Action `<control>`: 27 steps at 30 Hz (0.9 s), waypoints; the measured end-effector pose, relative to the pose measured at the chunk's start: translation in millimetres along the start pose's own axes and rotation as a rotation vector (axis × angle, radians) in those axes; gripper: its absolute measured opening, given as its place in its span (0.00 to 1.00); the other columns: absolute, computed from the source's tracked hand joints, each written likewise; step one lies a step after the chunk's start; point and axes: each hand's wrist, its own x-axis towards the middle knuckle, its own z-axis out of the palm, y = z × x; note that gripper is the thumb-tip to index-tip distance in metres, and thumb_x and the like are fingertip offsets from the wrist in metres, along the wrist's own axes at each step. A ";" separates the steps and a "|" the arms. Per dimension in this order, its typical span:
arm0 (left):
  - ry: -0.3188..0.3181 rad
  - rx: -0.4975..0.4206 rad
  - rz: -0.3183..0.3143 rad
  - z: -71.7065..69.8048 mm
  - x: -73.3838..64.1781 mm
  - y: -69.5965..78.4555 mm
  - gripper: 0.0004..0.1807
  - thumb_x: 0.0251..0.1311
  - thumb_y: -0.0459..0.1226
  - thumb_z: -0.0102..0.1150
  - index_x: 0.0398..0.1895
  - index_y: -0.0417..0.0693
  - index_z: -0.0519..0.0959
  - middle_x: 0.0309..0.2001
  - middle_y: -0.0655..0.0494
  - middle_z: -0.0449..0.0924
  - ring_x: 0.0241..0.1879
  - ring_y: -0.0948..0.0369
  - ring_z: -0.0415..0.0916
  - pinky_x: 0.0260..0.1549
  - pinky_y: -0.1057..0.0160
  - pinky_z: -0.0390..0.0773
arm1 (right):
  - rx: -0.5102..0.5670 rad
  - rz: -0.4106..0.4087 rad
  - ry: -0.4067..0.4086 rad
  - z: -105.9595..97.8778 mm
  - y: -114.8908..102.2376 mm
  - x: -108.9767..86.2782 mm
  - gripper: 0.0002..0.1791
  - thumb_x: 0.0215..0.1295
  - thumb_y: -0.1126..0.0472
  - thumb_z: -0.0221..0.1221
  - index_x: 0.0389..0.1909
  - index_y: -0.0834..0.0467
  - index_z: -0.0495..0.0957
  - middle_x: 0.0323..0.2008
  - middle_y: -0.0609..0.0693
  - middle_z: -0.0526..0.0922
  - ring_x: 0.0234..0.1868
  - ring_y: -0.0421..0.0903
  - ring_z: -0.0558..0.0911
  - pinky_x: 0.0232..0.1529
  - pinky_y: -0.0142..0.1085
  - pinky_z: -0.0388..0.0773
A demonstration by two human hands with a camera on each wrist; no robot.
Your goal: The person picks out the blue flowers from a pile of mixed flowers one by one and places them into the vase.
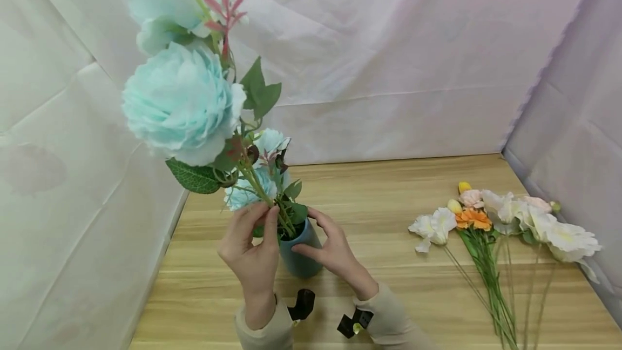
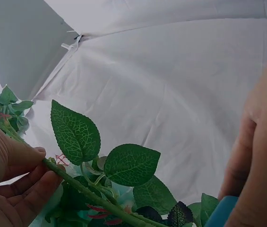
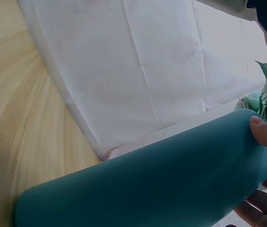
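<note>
A blue vase (image 1: 300,255) stands upright on the wooden table, and in the right wrist view the vase (image 3: 147,175) fills the lower part. Thumb and fingers of my right hand (image 1: 335,247) grip it at the rim from the right. My left hand (image 1: 255,247) pinches the green stem (image 2: 83,189) of an artificial flower spray with large pale blue blooms (image 1: 182,101) and green leaves (image 2: 132,164). That stem slants down to the vase mouth; its lower end is hidden. Smaller pale blue flowers (image 1: 252,188) are in the vase behind it.
To the right on the wooden table (image 1: 379,215) lie white flowers (image 1: 434,226), an orange flower (image 1: 473,219), yellow buds and pink blooms, their green stems (image 1: 491,280) toward the front edge. White cloth walls (image 1: 389,69) enclose the table at the back and sides.
</note>
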 end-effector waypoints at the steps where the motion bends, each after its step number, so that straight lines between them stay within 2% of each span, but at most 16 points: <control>1: -0.003 0.002 -0.002 -0.4 -1.1 -0.7 0.07 0.43 0.18 0.65 0.27 0.30 0.82 0.26 0.43 0.80 0.26 0.58 0.78 0.30 0.73 0.77 | 0.001 0.005 0.001 0.3 -0.1 0.1 0.40 0.48 0.62 0.71 0.64 0.53 0.67 0.62 0.48 0.71 0.62 0.47 0.68 0.57 0.54 0.66; 7: -0.032 0.048 -0.008 -2.9 -8.5 -4.0 0.10 0.43 0.17 0.64 0.30 0.32 0.83 0.27 0.45 0.81 0.25 0.56 0.78 0.30 0.73 0.77 | 0.009 0.025 -0.001 1.2 -3.4 0.1 0.40 0.48 0.65 0.71 0.64 0.58 0.66 0.62 0.52 0.70 0.61 0.51 0.69 0.56 0.56 0.65; 13: -0.044 0.053 -0.038 -4.1 -15.4 -6.9 0.14 0.41 0.15 0.63 0.33 0.33 0.83 0.27 0.45 0.80 0.26 0.56 0.78 0.31 0.72 0.79 | 0.005 0.012 -0.011 -5.0 -32.6 2.9 0.37 0.48 0.70 0.69 0.61 0.68 0.66 0.59 0.60 0.71 0.59 0.57 0.70 0.53 0.60 0.66; 16: -0.043 0.052 -0.056 -4.9 -18.3 -9.0 0.13 0.42 0.16 0.62 0.33 0.33 0.82 0.27 0.45 0.80 0.27 0.57 0.78 0.31 0.72 0.78 | -0.003 0.013 -0.011 -6.1 -37.3 3.7 0.36 0.48 0.70 0.69 0.60 0.68 0.67 0.59 0.60 0.72 0.58 0.56 0.71 0.52 0.59 0.67; 18: -0.048 0.052 -0.063 -5.9 -20.1 -11.1 0.12 0.43 0.16 0.62 0.32 0.33 0.82 0.27 0.46 0.79 0.27 0.57 0.77 0.31 0.73 0.78 | -0.010 0.011 -0.007 -5.1 -33.7 3.7 0.36 0.48 0.70 0.69 0.60 0.67 0.67 0.58 0.60 0.73 0.58 0.56 0.71 0.52 0.58 0.68; 23: -0.086 0.042 -0.070 -7.5 -24.4 -18.1 0.11 0.44 0.18 0.61 0.33 0.34 0.81 0.27 0.47 0.79 0.26 0.58 0.77 0.29 0.73 0.78 | -0.009 0.014 0.003 0.4 -8.7 1.2 0.39 0.48 0.67 0.70 0.63 0.61 0.67 0.60 0.55 0.72 0.59 0.53 0.71 0.53 0.58 0.67; 27: -0.100 0.044 -0.057 -6.1 -28.4 -24.0 0.05 0.50 0.24 0.61 0.32 0.34 0.81 0.26 0.48 0.79 0.25 0.58 0.77 0.28 0.72 0.78 | -0.002 -0.004 0.001 1.4 0.6 0.4 0.39 0.49 0.64 0.70 0.64 0.57 0.66 0.61 0.51 0.71 0.60 0.50 0.70 0.54 0.58 0.66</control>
